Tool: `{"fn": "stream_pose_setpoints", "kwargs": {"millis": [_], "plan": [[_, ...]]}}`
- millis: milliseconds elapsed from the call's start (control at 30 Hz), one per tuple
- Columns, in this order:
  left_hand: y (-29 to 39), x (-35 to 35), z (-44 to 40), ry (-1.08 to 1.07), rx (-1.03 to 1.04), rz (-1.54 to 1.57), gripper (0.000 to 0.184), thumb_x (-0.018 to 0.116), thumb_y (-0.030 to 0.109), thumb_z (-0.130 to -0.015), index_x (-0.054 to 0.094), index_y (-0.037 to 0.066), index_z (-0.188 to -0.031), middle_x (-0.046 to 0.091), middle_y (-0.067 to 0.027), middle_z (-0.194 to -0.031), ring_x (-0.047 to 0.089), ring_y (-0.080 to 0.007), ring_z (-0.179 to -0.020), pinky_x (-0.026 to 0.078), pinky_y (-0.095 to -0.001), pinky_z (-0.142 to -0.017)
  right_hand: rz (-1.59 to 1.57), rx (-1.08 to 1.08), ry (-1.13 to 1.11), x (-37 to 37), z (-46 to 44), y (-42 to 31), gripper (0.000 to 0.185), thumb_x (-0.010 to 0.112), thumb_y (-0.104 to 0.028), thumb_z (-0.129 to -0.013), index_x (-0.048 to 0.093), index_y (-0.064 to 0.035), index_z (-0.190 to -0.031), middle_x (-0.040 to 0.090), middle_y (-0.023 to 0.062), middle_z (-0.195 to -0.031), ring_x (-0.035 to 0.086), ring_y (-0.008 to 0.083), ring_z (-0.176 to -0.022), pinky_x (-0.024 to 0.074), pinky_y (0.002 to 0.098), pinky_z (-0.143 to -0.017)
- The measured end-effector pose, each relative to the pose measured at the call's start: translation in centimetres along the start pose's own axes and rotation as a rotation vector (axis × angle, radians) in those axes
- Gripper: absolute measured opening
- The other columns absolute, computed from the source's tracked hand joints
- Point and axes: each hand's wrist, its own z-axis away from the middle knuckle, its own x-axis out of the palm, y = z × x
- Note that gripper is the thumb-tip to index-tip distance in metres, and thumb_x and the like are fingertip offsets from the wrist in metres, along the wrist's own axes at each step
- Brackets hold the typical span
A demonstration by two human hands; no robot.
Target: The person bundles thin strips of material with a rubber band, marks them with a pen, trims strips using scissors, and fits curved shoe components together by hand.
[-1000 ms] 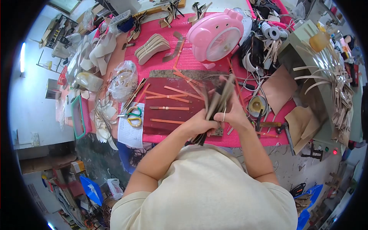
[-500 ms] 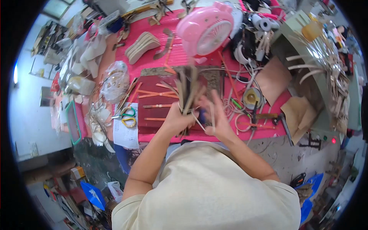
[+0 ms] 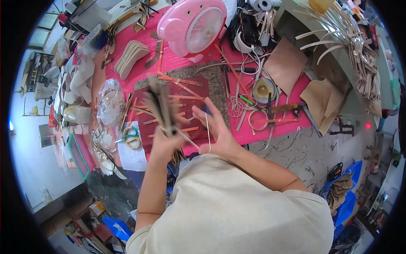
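Pale strips [image 3: 157, 100], blurred, stood bunched left of centre, the left hand [image 3: 163, 143] closed round them — mid-frame, the right hand [image 3: 220, 137] spread its fingers wide, a band [image 3: 208, 132] looped about it.

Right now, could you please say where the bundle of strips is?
In the head view, left of centre, the bundle of strips is in the left hand, over the maroon board, left of the right hand.

Workshop: hammers [image 3: 285, 107], scissors [image 3: 126, 138], bundled strips [image 3: 367, 80]
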Motion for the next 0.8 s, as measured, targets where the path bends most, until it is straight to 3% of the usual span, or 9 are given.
{"fn": "stream_pose_setpoints", "kwargs": {"millis": [67, 100, 233, 333, 433, 500, 600, 733, 800], "plan": [[-2.8, 1.3, -0.3, -0.369, 0.368, -0.469, 0.026, 0.058, 0.001, -0.062, 0.054, 0.002, -0.087, 0.051, -0.0019, -0.061, 0.053, -0.0126, -0.055, 0.043, -0.0266, -0.048, 0.040, 0.092, -0.056, -0.7, -0.5, -2.3, 0.097, 0.078, -0.035, -0.054, 0.025, -0.0082, -0.130, 0.031, 0.0139, -0.131, 0.025, 0.0249, -0.124, 0.0162, 0.0393, -0.102], [-3.5, 1.3, -0.4, -0.386, 0.247, -0.803, 0.030, 0.060, 0.006, -0.060, 0.056, 0.002, -0.089, 0.057, -0.0082, -0.069, 0.058, -0.0185, -0.069, 0.046, -0.0306, -0.062, 0.078, 0.181, -0.120, -1.1, -0.4, -3.0, 0.098, 0.078, -0.034, -0.053, 0.023, -0.0092, -0.131, 0.029, 0.0140, -0.132, 0.024, 0.0253, -0.125, 0.0160, 0.0390, -0.102], [-6.2, 2.6, 0.0, -0.503, 0.022, -1.676, 0.028, 0.061, 0.019, -0.066, 0.058, 0.004, -0.089, 0.060, -0.0149, -0.073, 0.061, -0.0264, -0.073, 0.048, -0.0329, -0.055, 0.882, -0.065, -0.427, -0.9, 1.2, -1.7, 0.069, 0.074, -0.028, -0.058, 0.044, -0.0078, -0.117, 0.045, 0.0083, -0.121, 0.050, 0.0207, -0.103, 0.0295, 0.0397, -0.096], [-6.2, 1.7, -0.9, -0.265, 0.290, -1.378, 0.022, 0.057, 0.021, -0.071, 0.059, 0.007, -0.088, 0.059, -0.0158, -0.072, 0.061, -0.0248, -0.070, 0.048, -0.0337, -0.054, 1.090, -0.187, -0.424, -2.9, 2.4, -0.4, 0.048, 0.068, -0.022, -0.065, 0.051, -0.0067, -0.108, 0.057, 0.0071, -0.102, 0.057, 0.0195, -0.088, 0.0369, 0.0382, -0.089], [-5.5, -0.4, 0.1, -0.221, -0.212, -0.606, 0.029, 0.044, 0.031, -0.083, 0.055, 0.009, -0.097, 0.056, -0.0055, -0.075, 0.054, -0.0164, -0.066, 0.044, -0.0289, -0.058, 1.162, 0.046, 0.200, -7.1, 3.6, -1.4, 0.016, 0.059, -0.016, -0.072, 0.059, -0.0047, -0.083, 0.060, 0.0104, -0.076, 0.059, 0.0257, -0.071, 0.0467, 0.0340, -0.063], [-5.8, -3.5, 1.6, -0.067, -0.591, 0.148, 0.043, 0.029, 0.040, -0.087, 0.053, 0.008, -0.101, 0.051, -0.0003, -0.072, 0.047, -0.0111, -0.062, 0.040, -0.0242, -0.057, 1.752, 0.468, 0.105, -10.4, 5.0, 0.0, 0.027, 0.061, -0.028, -0.070, 0.054, -0.0039, -0.080, 0.057, 0.0126, -0.081, 0.057, 0.0281, -0.077, 0.0456, 0.0368, -0.063], [-6.3, -7.1, 3.8, -0.034, -0.502, 0.285, 0.042, 0.030, 0.041, -0.086, 0.053, 0.007, -0.096, 0.051, -0.0011, -0.071, 0.047, -0.0109, -0.061, 0.038, -0.0242, -0.054, 1.854, 0.470, 0.114, -10.6, 6.6, 5.7, 0.031, 0.062, -0.030, -0.070, 0.053, -0.0029, -0.081, 0.056, 0.0130, -0.080, 0.056, 0.0285, -0.077, 0.0457, 0.0372, -0.064], [-5.7, -10.5, 6.3, 0.039, -0.585, 0.248, 0.035, 0.031, 0.038, -0.087, 0.051, 0.010, -0.083, 0.044, 0.0005, -0.062, 0.042, -0.0107, -0.054, 0.035, -0.0249, -0.049, 1.922, 0.050, 0.186, -7.0, 5.9, 10.6, 0.029, 0.065, -0.027, -0.069, 0.051, -0.0032, -0.076, 0.055, 0.0115, -0.075, 0.055, 0.0275, -0.071, 0.0454, 0.0367, -0.063], [-6.8, -12.6, 7.1, 0.080, -0.517, 0.351, 0.032, 0.036, 0.035, -0.088, 0.052, 0.008, -0.080, 0.046, 0.0012, -0.061, 0.041, -0.0083, -0.051, 0.034, -0.0230, -0.046, 1.597, 0.457, 0.317, -4.3, 5.2, 10.7, 0.025, 0.065, -0.022, -0.070, 0.052, -0.0019, -0.077, 0.057, 0.0083, -0.071, 0.057, 0.0215, -0.065, 0.0455, 0.0307, -0.058]]}}
